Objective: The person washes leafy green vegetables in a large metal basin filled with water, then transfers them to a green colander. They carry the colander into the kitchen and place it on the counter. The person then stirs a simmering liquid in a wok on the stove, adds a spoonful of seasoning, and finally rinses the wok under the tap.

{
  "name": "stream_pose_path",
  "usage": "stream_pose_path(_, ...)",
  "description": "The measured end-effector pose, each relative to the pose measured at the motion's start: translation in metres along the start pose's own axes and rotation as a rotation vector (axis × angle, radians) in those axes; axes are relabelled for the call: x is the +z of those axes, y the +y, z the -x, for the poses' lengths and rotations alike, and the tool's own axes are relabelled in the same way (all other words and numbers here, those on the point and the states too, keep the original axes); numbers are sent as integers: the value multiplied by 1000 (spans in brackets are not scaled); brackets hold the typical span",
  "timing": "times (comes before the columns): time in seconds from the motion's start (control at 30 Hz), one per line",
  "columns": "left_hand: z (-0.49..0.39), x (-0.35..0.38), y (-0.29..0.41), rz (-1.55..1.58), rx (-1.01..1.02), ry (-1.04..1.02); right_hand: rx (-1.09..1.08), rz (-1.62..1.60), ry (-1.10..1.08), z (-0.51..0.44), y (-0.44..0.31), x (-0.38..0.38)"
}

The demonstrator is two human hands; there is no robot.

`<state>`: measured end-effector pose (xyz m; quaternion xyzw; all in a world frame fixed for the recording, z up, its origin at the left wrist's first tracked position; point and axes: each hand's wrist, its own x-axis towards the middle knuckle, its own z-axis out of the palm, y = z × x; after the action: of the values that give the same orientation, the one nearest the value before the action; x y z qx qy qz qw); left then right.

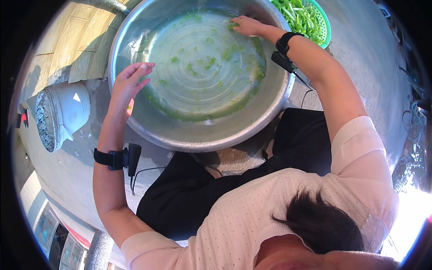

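Note:
A large, round metal basin [202, 143] stands before me, holding shallow, cloudy water [199, 98]. Small green leaf scraps [211, 62] float about in it. My right hand [248, 26] reaches over the far right side of the water, its fingers pinched on a small bit of green leaf [232, 25]. Above the basin's left wall is my left hand [131, 79], fingers loosely curled and apart, with no clear object in them. A tiny green scrap [129, 107] clings near my left wrist.
A green perforated basket [326, 28] of cut leafy greens [300, 17] is beyond the basin's right rim. On the left, a pale plastic bucket [72, 109] lies on its side upon concrete. Cables hang from black bands [109, 158] on both forearms.

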<state>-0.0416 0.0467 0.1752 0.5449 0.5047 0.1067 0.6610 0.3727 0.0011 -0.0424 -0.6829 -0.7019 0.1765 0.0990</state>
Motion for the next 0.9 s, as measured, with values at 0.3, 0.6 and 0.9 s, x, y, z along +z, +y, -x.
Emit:
stream_pose_path(0.3,38,-18,-22,205,-24,-11,653,-886,-527,32,-122,-8)
stream_pose_path(0.6,57,-28,-39,224,-21,13,461,-867,-609,24,-199,5)
stream_pose_path(0.9,53,-31,-47,297,26,4,595,-888,-576,40,-250,54)
